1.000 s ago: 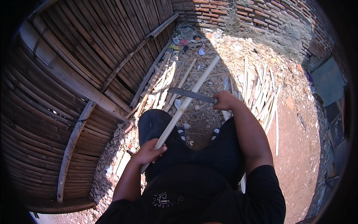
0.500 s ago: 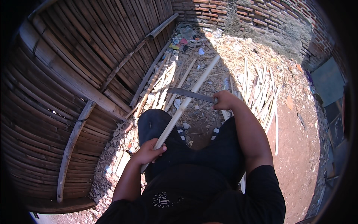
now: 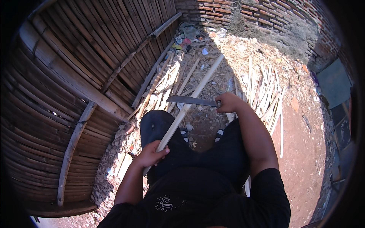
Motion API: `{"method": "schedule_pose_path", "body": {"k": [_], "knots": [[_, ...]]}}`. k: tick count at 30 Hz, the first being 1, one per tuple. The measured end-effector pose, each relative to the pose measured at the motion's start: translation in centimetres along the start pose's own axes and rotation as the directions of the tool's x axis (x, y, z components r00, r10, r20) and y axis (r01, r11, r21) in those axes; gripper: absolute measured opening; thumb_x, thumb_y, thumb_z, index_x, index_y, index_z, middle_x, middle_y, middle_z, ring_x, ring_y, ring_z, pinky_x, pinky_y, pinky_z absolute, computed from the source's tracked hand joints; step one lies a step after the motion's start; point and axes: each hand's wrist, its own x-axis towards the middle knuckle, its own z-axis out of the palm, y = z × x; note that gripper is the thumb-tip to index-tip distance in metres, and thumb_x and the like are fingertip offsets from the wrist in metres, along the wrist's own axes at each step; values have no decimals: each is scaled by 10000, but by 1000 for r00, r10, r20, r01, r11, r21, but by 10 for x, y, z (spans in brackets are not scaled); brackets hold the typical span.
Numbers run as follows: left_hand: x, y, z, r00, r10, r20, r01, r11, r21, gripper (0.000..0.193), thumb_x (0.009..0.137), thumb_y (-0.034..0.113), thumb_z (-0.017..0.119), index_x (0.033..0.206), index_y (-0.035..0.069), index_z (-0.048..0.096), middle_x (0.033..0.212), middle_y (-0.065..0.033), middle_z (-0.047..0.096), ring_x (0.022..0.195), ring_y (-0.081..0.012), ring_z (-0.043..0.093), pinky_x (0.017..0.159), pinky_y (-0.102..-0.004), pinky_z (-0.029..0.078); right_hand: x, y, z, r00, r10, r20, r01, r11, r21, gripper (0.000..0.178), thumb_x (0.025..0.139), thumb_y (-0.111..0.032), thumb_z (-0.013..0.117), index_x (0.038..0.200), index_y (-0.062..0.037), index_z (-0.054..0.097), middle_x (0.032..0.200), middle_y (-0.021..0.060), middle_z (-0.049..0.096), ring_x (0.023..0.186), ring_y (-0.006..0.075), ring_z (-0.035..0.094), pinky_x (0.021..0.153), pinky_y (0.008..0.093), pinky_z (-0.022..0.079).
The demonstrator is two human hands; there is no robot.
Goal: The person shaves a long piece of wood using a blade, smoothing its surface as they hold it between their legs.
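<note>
My left hand is wrapped round the near end of a long pale bamboo strip, its thumb lying along the top. The strip slants away from me across my left thigh, its far end up toward the rubbish-strewn ground. In my right hand is the handle of a machete, mostly hidden by the fingers. The long dark blade lies crosswise over the middle of the strip, its tip pointing left past it. Whether the edge bites into the strip I cannot tell.
A bamboo slat wall rises close on my left. Split bamboo strips lie piled to the right, with more strips at the left. Ahead stands a brick wall, with litter and shavings before it.
The machete has shifted slightly toward me along the strip, and its blade has turned a little, now lying more level. My left hand stays in place.
</note>
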Motion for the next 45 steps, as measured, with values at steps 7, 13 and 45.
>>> {"method": "schedule_pose_path", "body": {"k": [7,13,45], "knots": [[-1,-3,1,1000,8,-14,-8,1000,-13,363,955,340,728,1125,48,595,753,-19,602,511,-98,523,479,-270,441,1,1,-3,986,138,-97,-138,990,16,520,742,-393,831,1152,-89,729,1053,190,727,1054,378,683,913,471,539],[-1,-1,1,1000,2,-6,-2,1000,-7,364,952,341,732,1125,52,596,757,-19,604,518,-97,528,481,-271,442,-1,8,0,991,101,-85,-104,994,-22,509,750,-391,825,1152,-93,728,1060,193,724,1053,378,683,914,472,541],[-10,29,4,990,69,-124,-16,922,386,364,909,277,781,1134,19,658,937,-96,711,890,-151,679,796,-334,547,-11,-36,-38,920,-214,-328,332,871,363,405,790,-359,863,962,-23,717,810,144,674,806,294,670,756,400,513]]}}
